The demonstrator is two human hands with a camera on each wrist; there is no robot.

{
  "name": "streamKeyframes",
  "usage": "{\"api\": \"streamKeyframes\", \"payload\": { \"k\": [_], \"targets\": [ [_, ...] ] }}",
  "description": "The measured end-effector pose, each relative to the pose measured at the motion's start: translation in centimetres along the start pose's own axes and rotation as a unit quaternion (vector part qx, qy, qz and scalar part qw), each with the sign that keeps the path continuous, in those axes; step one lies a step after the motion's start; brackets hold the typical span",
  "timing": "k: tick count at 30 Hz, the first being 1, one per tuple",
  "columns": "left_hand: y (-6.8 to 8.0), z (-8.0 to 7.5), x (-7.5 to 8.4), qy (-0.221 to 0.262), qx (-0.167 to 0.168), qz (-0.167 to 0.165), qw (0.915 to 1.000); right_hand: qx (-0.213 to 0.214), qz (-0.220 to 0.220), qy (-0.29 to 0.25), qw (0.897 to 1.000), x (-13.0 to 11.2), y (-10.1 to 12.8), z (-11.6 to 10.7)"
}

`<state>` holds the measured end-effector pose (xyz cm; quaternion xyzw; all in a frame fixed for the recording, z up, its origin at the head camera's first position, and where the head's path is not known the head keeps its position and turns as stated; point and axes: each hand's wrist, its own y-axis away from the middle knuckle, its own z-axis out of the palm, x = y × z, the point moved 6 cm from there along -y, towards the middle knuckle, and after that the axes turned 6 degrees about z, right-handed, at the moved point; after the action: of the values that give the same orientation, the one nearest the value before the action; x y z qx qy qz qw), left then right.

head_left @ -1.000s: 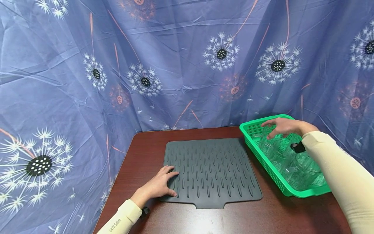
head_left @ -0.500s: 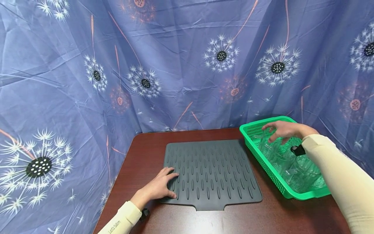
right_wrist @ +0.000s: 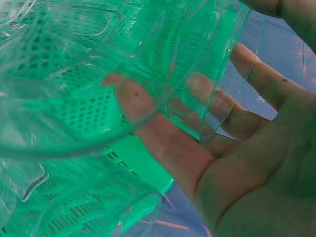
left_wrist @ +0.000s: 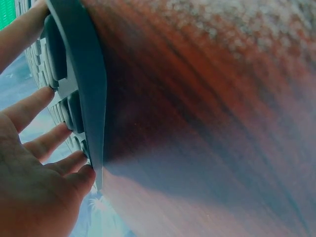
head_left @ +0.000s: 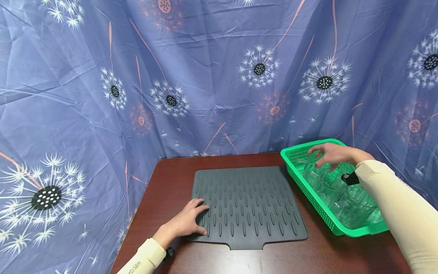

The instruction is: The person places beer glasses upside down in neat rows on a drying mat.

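Note:
My left hand (head_left: pixel 186 222) lies flat, fingers spread, on the near left edge of a dark grey ribbed mat (head_left: pixel 246 205) on the brown table (head_left: pixel 171 179). The left wrist view shows those fingers (left_wrist: pixel 44 143) pressing on the mat's edge (left_wrist: pixel 84 74). My right hand (head_left: pixel 330 154) reaches into the far end of a green plastic basket (head_left: pixel 308 194) and grips a clear glass cup (head_left: pixel 313 173). Seen from the right wrist, the fingers (right_wrist: pixel 148 123) lie behind the glass wall (right_wrist: pixel 98 74) with the thumb on the other side of it.
Several more clear glass cups (head_left: pixel 356 196) lie in the basket, which stands at the table's right side. A blue flowered curtain (head_left: pixel 219 76) hangs close behind and on both sides. Bare table wood (head_left: pixel 273 258) shows in front of the mat.
The right hand has sunk a little into the basket and its fingers have curled round the glass cup. The left hand stays on the mat.

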<state>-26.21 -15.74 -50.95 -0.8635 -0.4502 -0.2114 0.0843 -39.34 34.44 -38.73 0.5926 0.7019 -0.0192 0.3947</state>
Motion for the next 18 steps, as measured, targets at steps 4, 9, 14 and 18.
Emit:
{"api": "streamKeyframes", "payload": {
  "k": [4,9,14,18],
  "targets": [
    [0.0,0.0,0.1,-0.001,-0.003,-0.001,1.0000,0.014,-0.004,0.004,1.000,0.0,0.3,-0.3],
    [-0.1,0.0,0.1,-0.001,-0.005,-0.002,1.0000,0.027,-0.011,0.007,1.000,0.0,0.7,-0.9],
    [-0.2,-0.1,0.0,-0.007,0.002,0.004,1.0000,0.042,-0.024,0.017,0.999,-0.7,1.1,-1.7],
    [-0.2,0.0,-0.1,-0.011,0.004,0.005,0.9999,0.051,-0.034,0.023,0.998,-1.1,1.5,-2.2]
  ]
}}
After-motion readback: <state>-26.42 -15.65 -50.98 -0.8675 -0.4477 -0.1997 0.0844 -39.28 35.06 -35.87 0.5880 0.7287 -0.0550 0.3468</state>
